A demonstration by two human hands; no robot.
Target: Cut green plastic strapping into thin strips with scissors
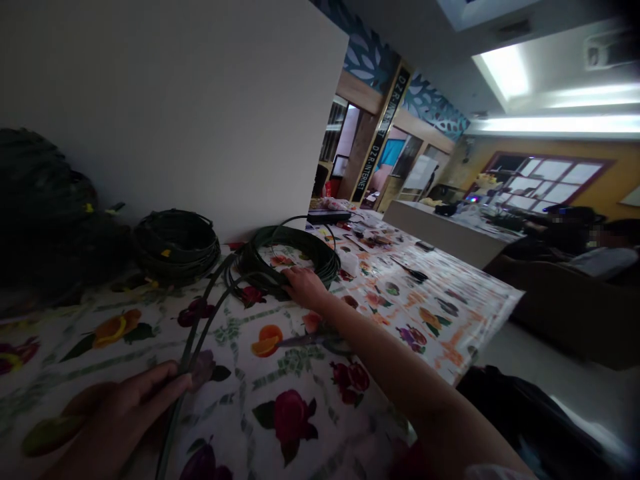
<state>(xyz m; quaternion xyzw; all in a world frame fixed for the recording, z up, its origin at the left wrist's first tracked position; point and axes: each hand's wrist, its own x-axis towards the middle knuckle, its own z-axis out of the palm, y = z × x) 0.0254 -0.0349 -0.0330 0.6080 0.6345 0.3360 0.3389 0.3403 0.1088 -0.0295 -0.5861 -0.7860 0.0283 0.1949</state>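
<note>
A large coil of dark green cable lies on the table beside the pale upright panel. My right hand reaches forward and closes around the coil's near side. Two strands of cable run from the coil toward me. Lower left, my left hand pinches these strands between thumb and fingers. Behind them sits a second, smaller cable coil, wound tightly. Partly under my right forearm is a dim tool whose kind I cannot make out.
A dark heap of coils fills the left side. The pale panel rises behind the coils. Dark-handled scissors and small clutter lie farther along the fruit-patterned tablecloth. People sit at another table at the right.
</note>
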